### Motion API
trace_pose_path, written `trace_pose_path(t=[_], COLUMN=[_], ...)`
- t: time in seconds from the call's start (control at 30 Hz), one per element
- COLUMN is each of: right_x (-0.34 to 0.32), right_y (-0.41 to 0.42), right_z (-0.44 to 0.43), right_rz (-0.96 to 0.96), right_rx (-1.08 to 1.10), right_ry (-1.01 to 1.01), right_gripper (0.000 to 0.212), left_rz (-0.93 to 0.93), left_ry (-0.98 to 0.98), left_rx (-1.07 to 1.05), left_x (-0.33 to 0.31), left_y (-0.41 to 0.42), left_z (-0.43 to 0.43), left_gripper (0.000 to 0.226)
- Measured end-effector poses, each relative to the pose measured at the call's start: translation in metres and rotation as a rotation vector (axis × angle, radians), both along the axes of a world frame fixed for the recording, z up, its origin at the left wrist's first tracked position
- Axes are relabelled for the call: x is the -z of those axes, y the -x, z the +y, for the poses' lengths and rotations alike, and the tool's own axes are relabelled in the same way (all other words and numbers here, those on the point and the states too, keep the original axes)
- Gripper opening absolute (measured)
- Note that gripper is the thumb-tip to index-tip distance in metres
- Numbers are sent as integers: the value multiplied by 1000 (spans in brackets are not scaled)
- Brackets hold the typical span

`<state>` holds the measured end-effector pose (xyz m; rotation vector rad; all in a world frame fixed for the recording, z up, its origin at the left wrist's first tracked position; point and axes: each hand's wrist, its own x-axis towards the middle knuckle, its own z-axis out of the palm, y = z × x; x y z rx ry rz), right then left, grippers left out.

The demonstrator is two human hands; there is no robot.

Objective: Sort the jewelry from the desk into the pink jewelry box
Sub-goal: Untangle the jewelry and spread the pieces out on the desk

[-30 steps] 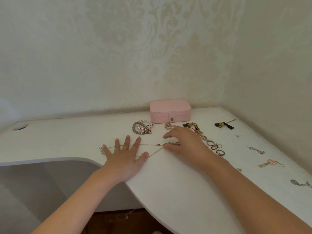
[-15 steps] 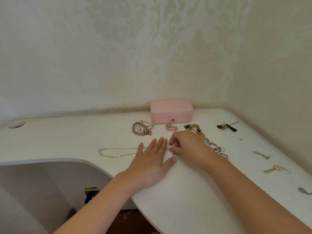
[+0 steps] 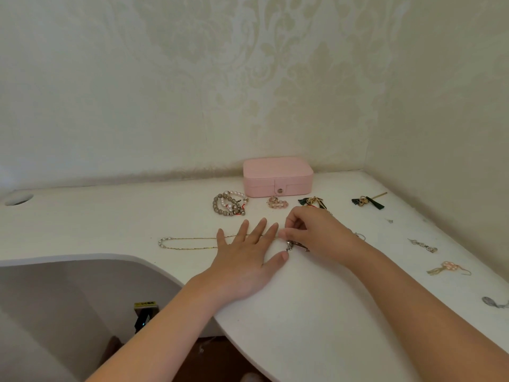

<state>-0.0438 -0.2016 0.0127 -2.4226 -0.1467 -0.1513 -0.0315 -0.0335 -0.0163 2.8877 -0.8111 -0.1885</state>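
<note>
One thin gold necklace [image 3: 190, 239] lies stretched across the centre-left of the frame on the white bench [image 3: 110, 216], its pearl end pointing left. The left hand [image 3: 248, 260] lies flat over the chain, straight and spread, pinning it down. The right hand [image 3: 316, 232], just right of centre, has its fingers [image 3: 285, 232] curled narrow, pinching the chain's other end beside a small dark charm (exactly what they grip is hard to make out). I judge the chain to be very light, limp and quick to tangle or snag, so it is best taken at the clasp end and gathered. The pink jewelry box [image 3: 278, 176], lid closed, sits above centre by the wall.
</note>
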Motion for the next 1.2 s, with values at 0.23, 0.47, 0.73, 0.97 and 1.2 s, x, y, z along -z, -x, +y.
trace_pose_path(t=[0.23, 0.47, 0.73, 0.97, 1.2], right_x=[-1, -4, -6, -7, -9], right_y=[-1, 1, 3, 4, 5], right_z=[-2, -1, 3, -4, -3], right_rz=[16, -28, -3, -21, -9], right_rx=[47, 49, -28, 12, -34], right_ry=[-259, -182, -323, -372, -503], right_gripper=[12, 15, 26, 23, 15], left_rz=[1, 20, 122, 119, 260], left_ry=[20, 302, 751, 808, 997], left_rx=[-5, -56, -47, -31, -73], left_x=[1, -3, -9, -4, -5], left_y=[-2, -1, -22, -26, -24], left_z=[-1, 2, -8, -6, -6], left_gripper=[63, 49, 4, 13, 16])
